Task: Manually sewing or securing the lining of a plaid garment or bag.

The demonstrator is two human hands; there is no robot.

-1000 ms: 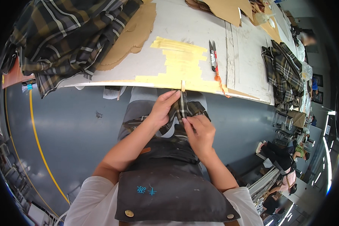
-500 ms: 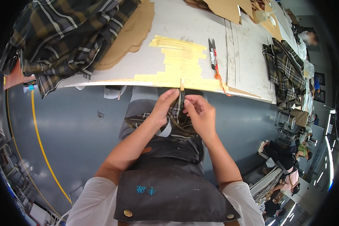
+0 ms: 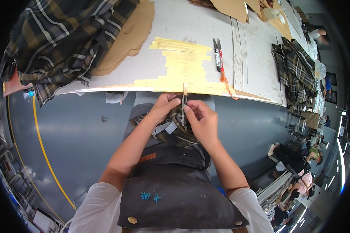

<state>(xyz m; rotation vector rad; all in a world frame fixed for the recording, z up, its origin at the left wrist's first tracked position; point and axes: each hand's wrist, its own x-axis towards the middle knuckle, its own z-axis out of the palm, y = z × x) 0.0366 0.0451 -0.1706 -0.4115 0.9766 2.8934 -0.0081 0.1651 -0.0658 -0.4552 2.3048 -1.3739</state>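
A dark plaid cloth piece (image 3: pixel 170 136) hangs over my lap below the table's front edge. My left hand (image 3: pixel 166 106) pinches its upper part on the left, fingers closed. On the right, my right hand (image 3: pixel 201 119) is closed with thumb and fingertips gripping the same cloth. A narrow strip of it stands up between the two hands. Right above that strip, a small tan stick-like piece (image 3: pixel 185 89) juts from the table edge, seeming to touch the cloth. Folds and fingers hide the exact grip.
The table (image 3: pixel 175 21) carries yellow tape strips (image 3: pixel 186 58) and thread snips (image 3: pixel 218 56) with an orange cord. A plaid garment pile (image 3: pixel 62 42) lies on the left beside brown cardboard (image 3: pixel 130 44); more plaid pieces (image 3: pixel 293 70) lie at right. People (image 3: pixel 303 176) are farther right.
Both hands have shifted slightly left and the right one a little lower. The cloth strip between them now shows a lighter face, and the cloth over my lap is spread differently.
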